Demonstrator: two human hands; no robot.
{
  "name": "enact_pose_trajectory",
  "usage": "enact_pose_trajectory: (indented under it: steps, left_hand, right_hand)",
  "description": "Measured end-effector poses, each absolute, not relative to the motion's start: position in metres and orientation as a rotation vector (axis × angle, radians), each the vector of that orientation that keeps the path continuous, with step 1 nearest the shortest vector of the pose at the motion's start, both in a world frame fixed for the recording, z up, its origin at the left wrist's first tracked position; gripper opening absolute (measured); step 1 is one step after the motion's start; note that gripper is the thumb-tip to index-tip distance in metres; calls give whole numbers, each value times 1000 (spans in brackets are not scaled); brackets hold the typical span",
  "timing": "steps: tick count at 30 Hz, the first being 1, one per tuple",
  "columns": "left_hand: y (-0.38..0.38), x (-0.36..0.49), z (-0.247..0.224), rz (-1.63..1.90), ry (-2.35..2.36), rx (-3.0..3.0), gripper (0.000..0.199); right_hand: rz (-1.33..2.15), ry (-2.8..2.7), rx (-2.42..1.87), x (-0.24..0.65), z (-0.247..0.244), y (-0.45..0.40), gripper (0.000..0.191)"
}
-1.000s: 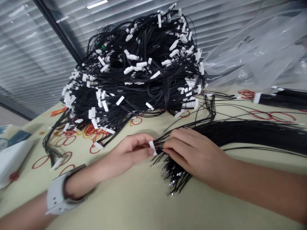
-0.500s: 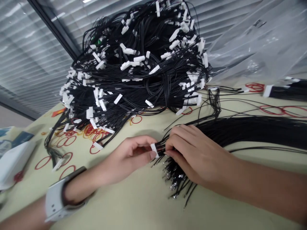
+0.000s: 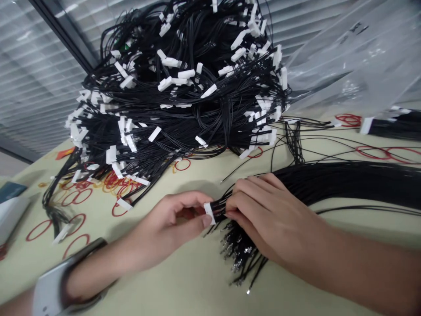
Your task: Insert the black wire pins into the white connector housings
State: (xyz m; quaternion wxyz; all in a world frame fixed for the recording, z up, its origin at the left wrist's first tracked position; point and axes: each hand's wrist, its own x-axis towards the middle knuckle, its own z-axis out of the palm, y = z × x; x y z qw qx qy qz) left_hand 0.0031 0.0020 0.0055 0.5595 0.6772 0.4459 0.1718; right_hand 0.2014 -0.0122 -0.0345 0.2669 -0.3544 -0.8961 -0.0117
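Observation:
A small white connector point(image 3: 209, 213) with black wires running out of its right side is pinched between the thumb and fingers of my left hand point(image 3: 179, 219). Close to its right, my right hand point(image 3: 263, 210) has its thumb and fingertips closed on the black wires point(image 3: 219, 208) that enter the connector. Below my right hand, a cluster of loose wire ends point(image 3: 238, 245) with shiny metal terminals fans out over the table. A thick bundle of black wires point(image 3: 355, 182) passes behind my right hand toward the right edge. My right fingertips are partly hidden.
A tall heap of black cables point(image 3: 184, 109) with white connectors stands at the back. Red and yellow rubber bands point(image 3: 121, 182) lie at the left on the pale table point(image 3: 171, 285). A clear plastic bag point(image 3: 362, 66) sits back right, near another wire bundle point(image 3: 394, 127).
The connector sits slightly further left and lower in view, still in my left hand. My right hand keeps its closed grip on the wires. The view has shifted a little.

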Motion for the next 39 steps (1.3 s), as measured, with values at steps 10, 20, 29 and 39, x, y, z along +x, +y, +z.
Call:
enact_pose_trajectory:
  steps: [10, 20, 29, 39]
  left_hand:
    - [5, 4, 5, 420, 1032, 1601, 7]
    - [4, 7, 9, 428, 1028, 1524, 6]
    - [6, 4, 6, 409, 1007, 1594, 7]
    - [4, 3, 0, 387, 1035, 1617, 9]
  right_hand:
    - [-70, -2295, -916, 198, -30, -16, 16]
    - [-122, -2419, -797, 202, -29, -16, 21]
    - [-95, -2433, -814, 201, -27, -16, 23]
    - [-91, -2417, -728, 196, -26, -17, 22]
